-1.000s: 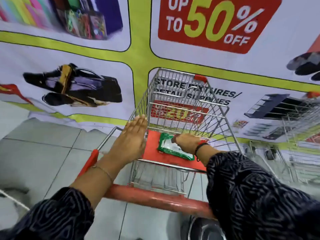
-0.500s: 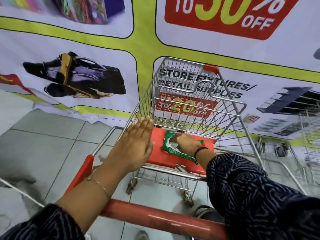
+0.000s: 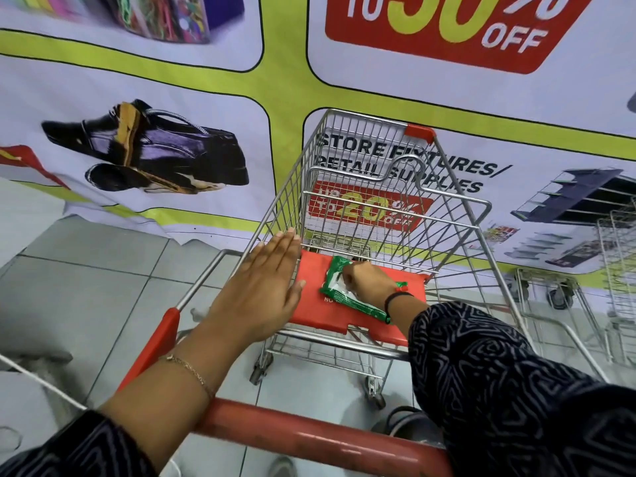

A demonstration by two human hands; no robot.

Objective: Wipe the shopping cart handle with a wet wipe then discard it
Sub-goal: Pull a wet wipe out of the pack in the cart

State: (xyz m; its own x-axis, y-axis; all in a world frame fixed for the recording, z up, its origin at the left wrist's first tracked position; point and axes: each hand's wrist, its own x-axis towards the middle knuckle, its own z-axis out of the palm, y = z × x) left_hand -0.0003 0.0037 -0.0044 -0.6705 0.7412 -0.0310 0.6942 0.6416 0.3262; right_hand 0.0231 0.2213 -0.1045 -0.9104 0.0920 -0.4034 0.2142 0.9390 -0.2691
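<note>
A wire shopping cart [image 3: 444, 242] stands in front of me, its red handle [image 3: 309, 438] running across the bottom under both my forearms. A green and white wet wipe pack [image 3: 335, 287] lies on the cart's red child seat flap [image 3: 309, 311]. My right hand [image 3: 364, 282] rests on top of the pack, fingertips pinched at its white opening. Whether a wipe is between them is hidden. My left hand [image 3: 261, 290] hovers flat, fingers together and extended, over the seat flap's left edge, holding nothing.
A large printed sale banner [image 3: 172, 98] covers the wall just beyond the cart. Another wire cart [image 3: 612, 277] stands at the right. Grey floor tiles [image 3: 86, 287] lie to the left, with a white cord [image 3: 41, 383] crossing at the lower left.
The view has shifted closer to the cart. My right hand has stayed on the wipe pack, working at its opening. My left hand remains hovering flat beside the seat flap.
</note>
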